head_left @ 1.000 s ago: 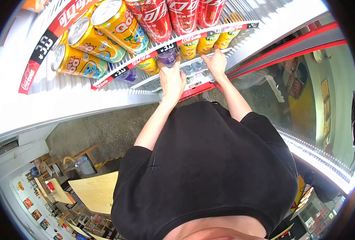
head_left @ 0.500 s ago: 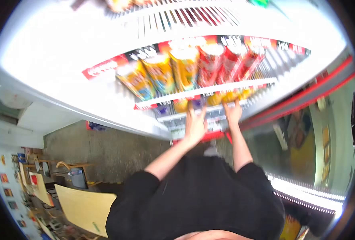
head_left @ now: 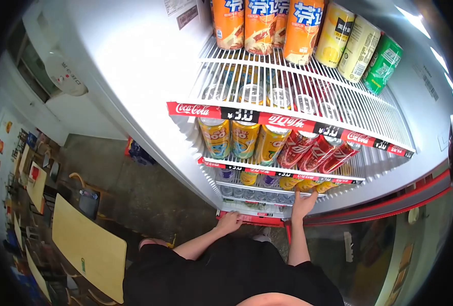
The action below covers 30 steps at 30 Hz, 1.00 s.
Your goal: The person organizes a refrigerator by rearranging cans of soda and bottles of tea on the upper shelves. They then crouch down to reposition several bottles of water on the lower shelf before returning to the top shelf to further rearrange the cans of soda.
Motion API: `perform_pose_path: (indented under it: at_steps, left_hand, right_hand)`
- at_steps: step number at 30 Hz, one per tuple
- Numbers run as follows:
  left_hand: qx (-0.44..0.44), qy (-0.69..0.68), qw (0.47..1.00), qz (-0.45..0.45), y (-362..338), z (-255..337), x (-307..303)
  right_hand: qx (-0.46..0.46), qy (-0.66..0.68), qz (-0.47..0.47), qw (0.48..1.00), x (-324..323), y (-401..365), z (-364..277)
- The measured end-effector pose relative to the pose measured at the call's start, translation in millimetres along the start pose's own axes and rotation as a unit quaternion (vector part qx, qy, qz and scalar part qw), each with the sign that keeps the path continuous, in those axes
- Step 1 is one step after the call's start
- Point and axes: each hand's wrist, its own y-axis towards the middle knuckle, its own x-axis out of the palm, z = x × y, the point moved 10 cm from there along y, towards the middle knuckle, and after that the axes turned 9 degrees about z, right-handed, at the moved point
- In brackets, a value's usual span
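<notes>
My right hand (head_left: 304,205) reaches up to a low shelf of an open drinks cooler, its fingers apart at the front of the yellow cans (head_left: 308,185). My left hand (head_left: 230,223) is lower down, its fingers curled together beside the red bottom edge (head_left: 262,220) of the cooler; I see nothing in it. Above my hands, yellow cans (head_left: 244,138) and red cans (head_left: 322,153) stand side by side on a shelf.
Orange cans (head_left: 303,30), pale yellow cans and a green can (head_left: 383,64) stand on the top wire shelf (head_left: 287,81). The cooler's red-edged door (head_left: 379,211) is open at the right. Wooden tables (head_left: 88,245) and chairs are at the left.
My left hand has dropped from the low shelf to near the red bottom edge, and its fingers have curled. My right hand remains at the low shelf. The view has shifted, showing more of the top shelf.
</notes>
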Motion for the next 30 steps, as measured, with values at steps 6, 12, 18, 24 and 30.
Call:
perform_pose_path:
  at_steps: [6, 12, 18, 24, 30]
  left_hand:
    - [-0.266, 0.128, 0.943, -0.157, -58, -115, 58]
    - [-0.326, 0.141, 0.896, -0.266, -121, -222, 161]
    - [0.154, 0.030, 0.895, -0.417, -136, -211, 216]
    - [-0.147, -0.219, 0.819, -0.510, -161, -135, 146]
    - [0.151, 0.132, 0.729, -0.654, -143, -286, 329]
  right_hand:
    - [-0.067, -0.012, -0.218, 0.974, 9, -78, 34]
    - [0.032, -0.332, -0.553, 0.763, 41, -260, 253]
    - [-0.038, -0.231, -0.736, 0.635, 67, -340, 358]
    - [0.250, -0.065, -0.835, 0.485, 2, -323, 319]
    - [-0.190, -0.104, -0.804, 0.554, 98, -369, 394]
